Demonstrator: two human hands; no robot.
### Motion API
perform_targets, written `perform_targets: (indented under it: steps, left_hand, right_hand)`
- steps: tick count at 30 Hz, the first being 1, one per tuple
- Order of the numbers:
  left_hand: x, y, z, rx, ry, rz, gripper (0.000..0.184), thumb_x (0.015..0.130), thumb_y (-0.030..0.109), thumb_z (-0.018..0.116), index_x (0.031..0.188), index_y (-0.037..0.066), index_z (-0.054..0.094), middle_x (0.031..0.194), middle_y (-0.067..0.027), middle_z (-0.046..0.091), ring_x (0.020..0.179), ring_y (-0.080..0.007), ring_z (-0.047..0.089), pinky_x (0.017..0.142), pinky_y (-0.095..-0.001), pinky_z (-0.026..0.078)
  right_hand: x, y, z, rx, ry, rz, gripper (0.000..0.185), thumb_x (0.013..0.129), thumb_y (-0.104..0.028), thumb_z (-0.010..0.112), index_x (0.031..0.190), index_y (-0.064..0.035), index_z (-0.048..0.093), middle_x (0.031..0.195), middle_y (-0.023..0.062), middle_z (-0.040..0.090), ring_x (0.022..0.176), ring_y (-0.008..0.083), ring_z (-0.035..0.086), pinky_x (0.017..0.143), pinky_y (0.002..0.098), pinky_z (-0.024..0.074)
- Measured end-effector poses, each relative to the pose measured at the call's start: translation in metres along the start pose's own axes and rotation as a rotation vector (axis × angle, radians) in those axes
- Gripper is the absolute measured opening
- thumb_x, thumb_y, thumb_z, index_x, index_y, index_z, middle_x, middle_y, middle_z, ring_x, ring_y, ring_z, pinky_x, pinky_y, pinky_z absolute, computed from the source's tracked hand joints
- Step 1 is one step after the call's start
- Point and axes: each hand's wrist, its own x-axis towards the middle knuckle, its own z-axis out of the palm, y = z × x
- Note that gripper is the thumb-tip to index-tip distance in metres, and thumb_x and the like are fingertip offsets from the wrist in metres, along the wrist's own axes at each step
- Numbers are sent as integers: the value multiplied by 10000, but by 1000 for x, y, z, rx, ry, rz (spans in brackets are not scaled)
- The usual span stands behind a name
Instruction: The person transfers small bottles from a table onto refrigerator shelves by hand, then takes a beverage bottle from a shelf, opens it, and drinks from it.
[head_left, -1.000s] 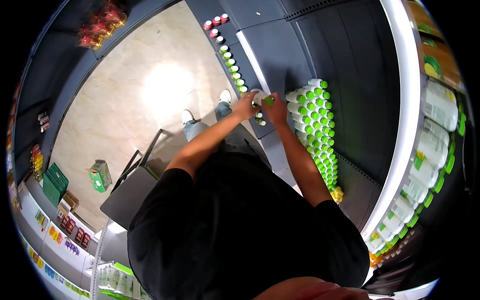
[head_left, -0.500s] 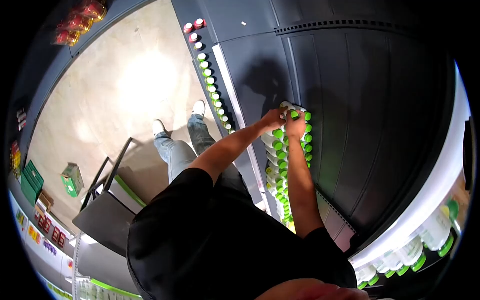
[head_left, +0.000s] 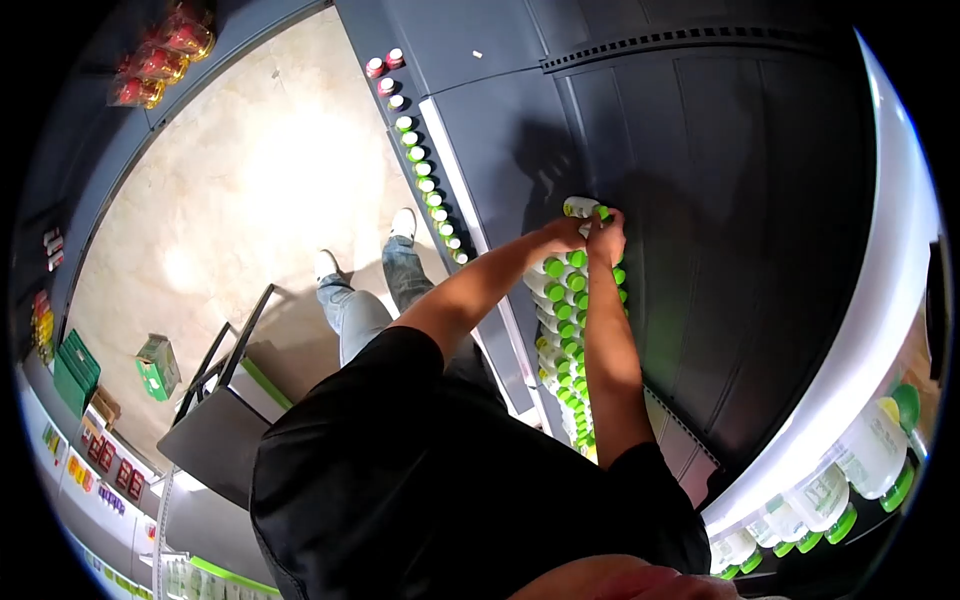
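Note:
A dense stack of white bottles with green caps (head_left: 566,310) lies in rows on the dark shelf, caps pointing right. At its far end, a white bottle (head_left: 577,206) lies on its side, its green cap beside my right hand (head_left: 607,238). The fingers of that hand are closed around a bottle near its cap. Just to the left, my left hand (head_left: 566,235) bends inward with its fingers closed at the same bottle. My hands partly cover the bottle, so the exact grip of the left fingers is hidden.
Small white-capped bottles (head_left: 425,185) line a lower shelf on the left. A black cart (head_left: 222,440) stands at my left side, with a green-and-white box (head_left: 157,367) and a green crate (head_left: 76,372) beyond. Large green-lidded containers (head_left: 826,500) sit lower right.
Both hands have shifted slightly, the right one moving right. More of the white bottle at the far end of the stack shows now. The whole view has tilted a little.

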Motion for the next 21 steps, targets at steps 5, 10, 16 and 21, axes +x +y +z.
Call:
perform_targets:
  steps: [5,10,16,21]
  left_hand:
    - [25,-27,14,-75,54,151,664,713,290,609,1332,93,473,1151,-225,608,1091,-367,572,936,-389,445]
    - [-30,-30,-26,94,112,-44,527,749,256,585,1225,33,554,1132,-225,611,1076,-374,570,915,-389,458]
    - [-131,-108,-76,-402,348,-65,416,815,221,574,1197,60,604,1080,-115,674,967,-211,637,849,-309,482]
    - [-304,-143,-172,-259,427,-278,422,833,212,579,1198,1,594,1099,-130,662,927,-184,638,830,-273,497]
  right_hand:
    - [7,14,1,49,-11,-168,381,784,-327,671,1118,-183,558,1009,107,669,951,352,626,786,445,495]
    - [-12,-6,-1,76,28,-181,282,776,-281,651,1030,-162,615,924,51,688,858,319,648,729,438,503]
    - [10,7,52,184,-235,-381,351,796,-311,610,1087,-116,634,1052,118,668,992,318,623,862,399,482]
    - [21,2,58,-7,-298,-195,541,787,-389,595,1241,-100,544,1268,167,553,1162,375,516,990,459,392]
